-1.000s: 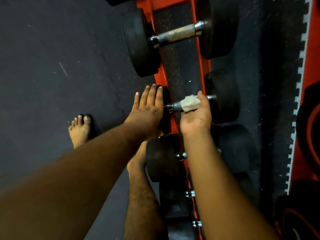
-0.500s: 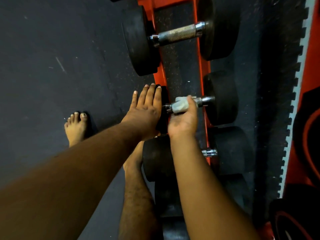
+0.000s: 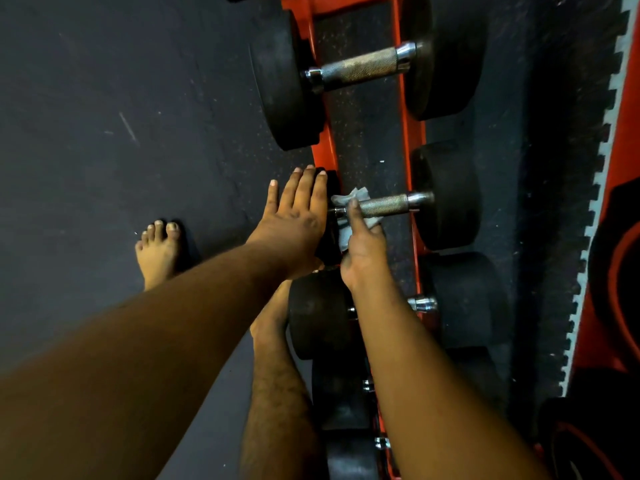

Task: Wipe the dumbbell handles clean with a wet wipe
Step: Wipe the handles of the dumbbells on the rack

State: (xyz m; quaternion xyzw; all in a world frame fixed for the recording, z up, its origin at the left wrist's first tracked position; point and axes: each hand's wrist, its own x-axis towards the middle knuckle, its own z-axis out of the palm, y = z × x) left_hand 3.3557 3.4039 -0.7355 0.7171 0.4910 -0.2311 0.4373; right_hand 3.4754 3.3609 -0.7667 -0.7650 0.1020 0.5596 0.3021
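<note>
Middle dumbbell handle (image 3: pixel 384 205) lies crosswise on orange rack (image 3: pixel 410 140), long axis left-right. Right hand (image 3: pixel 363 244) pinches wet wipe (image 3: pixel 349 216) around its left end; bare knurl runs rightward. Left hand (image 3: pixel 294 220) flat, fingers straight, pressing the left weight. Dark rubber floor (image 3: pixel 104 116).

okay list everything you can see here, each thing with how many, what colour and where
dumbbells: at least four, black heads with steel handles, in a row on the rack
rack: one, orange rails, running up the middle
wet wipe: one, white, wrapped on the near end of the second dumbbell's handle
floor: dark rubber, left of the rack
mat edge: pale interlocking teeth, far right
feet: two, bare, on the floor left of the rack
left hand: flat on that dumbbell's near head
right hand: pinches the wipe round the handle
</note>
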